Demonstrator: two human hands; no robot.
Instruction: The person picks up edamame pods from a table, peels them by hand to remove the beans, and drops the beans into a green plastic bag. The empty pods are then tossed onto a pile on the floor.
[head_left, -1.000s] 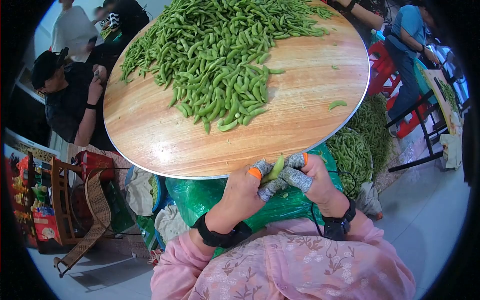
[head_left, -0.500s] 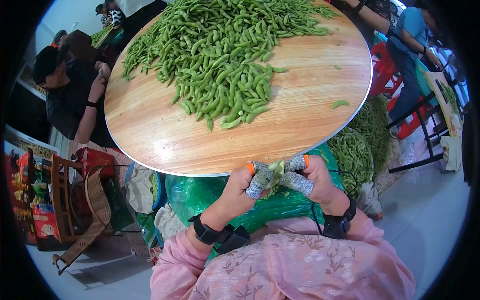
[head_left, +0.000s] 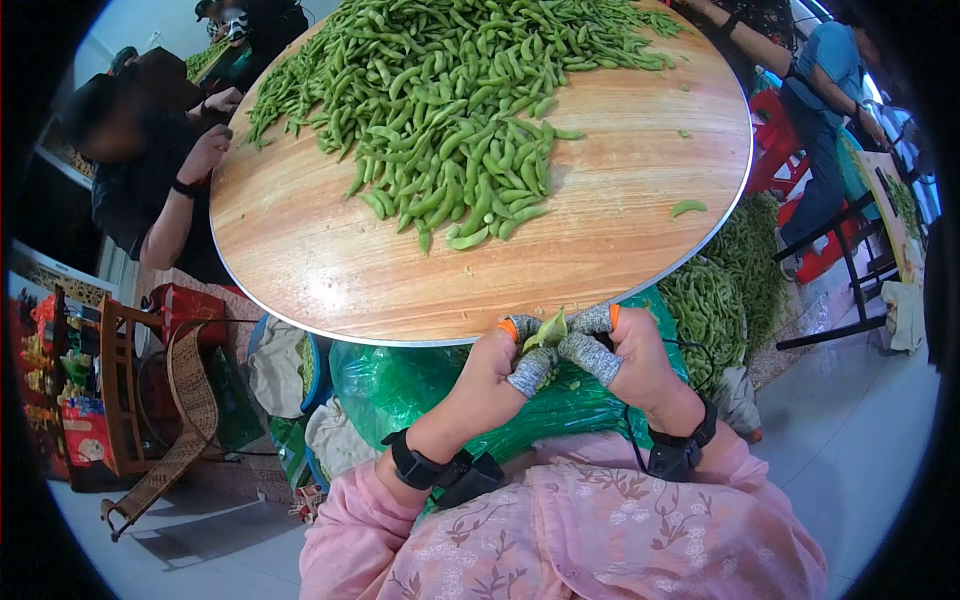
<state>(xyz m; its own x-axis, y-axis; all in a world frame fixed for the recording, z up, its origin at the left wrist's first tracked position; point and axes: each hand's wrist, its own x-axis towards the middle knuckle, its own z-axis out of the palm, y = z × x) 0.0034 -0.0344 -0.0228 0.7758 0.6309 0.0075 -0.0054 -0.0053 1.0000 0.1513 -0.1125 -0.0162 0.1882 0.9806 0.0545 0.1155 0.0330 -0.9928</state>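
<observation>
Just past the near edge of the round wooden table (head_left: 360,280), my left hand (head_left: 498,358) and my right hand (head_left: 627,352) come together on a soybean pod (head_left: 549,330). Grey knitted sleeves cover some fingers of both hands, with an orange band on each side. The pod looks split or flattened, and its lower part is hidden by my fingers. Both hands are closed, thumbs and fingers pinching around it. Below them lies a green plastic sheet (head_left: 400,390) with some small pale-green bits on it. A big heap of green soybean pods (head_left: 450,140) covers the table's far side.
One loose pod (head_left: 688,207) lies at the table's right. More pods are piled on the floor (head_left: 715,310) to the right. A person (head_left: 135,170) sits at the left edge, hand near the rim. A wooden chair (head_left: 120,390), a blue basin (head_left: 318,370) and red stools (head_left: 775,140) stand around.
The pod now points up more from between my fingertips, and my left hand has turned slightly. At the left, the other person's hands have moved to the table rim.
</observation>
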